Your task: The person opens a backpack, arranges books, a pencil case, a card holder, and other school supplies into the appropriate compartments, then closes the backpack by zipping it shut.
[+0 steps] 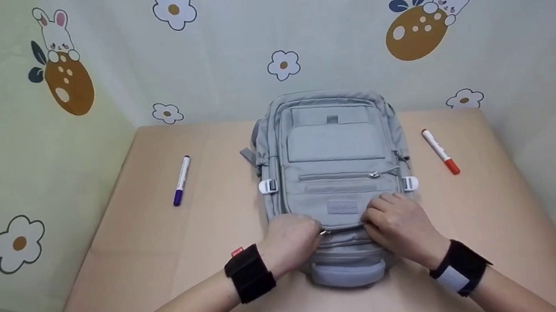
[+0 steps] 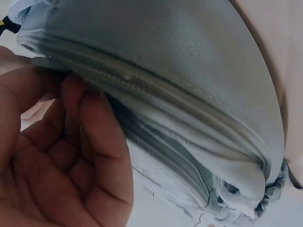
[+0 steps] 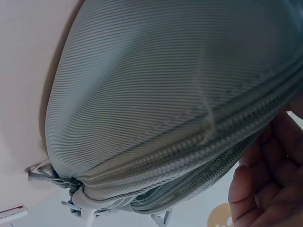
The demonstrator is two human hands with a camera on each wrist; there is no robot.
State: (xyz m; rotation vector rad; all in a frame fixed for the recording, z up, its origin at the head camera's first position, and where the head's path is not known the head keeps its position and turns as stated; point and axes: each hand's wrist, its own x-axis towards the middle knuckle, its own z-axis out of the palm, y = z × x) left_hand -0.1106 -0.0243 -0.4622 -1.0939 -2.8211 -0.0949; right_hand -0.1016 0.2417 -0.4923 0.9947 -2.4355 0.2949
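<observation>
A grey backpack (image 1: 334,154) lies flat on the tan table (image 1: 173,255), its handle end toward me. My left hand (image 1: 314,232) sits at the near end with its fingers curled and pinches a small metal zipper pull (image 1: 323,232). In the left wrist view the fingers (image 2: 94,142) curl against the backpack's zipper seam (image 2: 156,94). My right hand (image 1: 378,216) holds the backpack's near front edge with bent fingers. In the right wrist view its fingers (image 3: 277,161) touch the zipper line (image 3: 203,142). Both wrists wear black bands.
A purple-capped marker (image 1: 181,181) lies on the table left of the backpack and a red-capped marker (image 1: 440,152) lies right of it. Cloth walls printed with flowers and rabbits close in the table at the back and both sides.
</observation>
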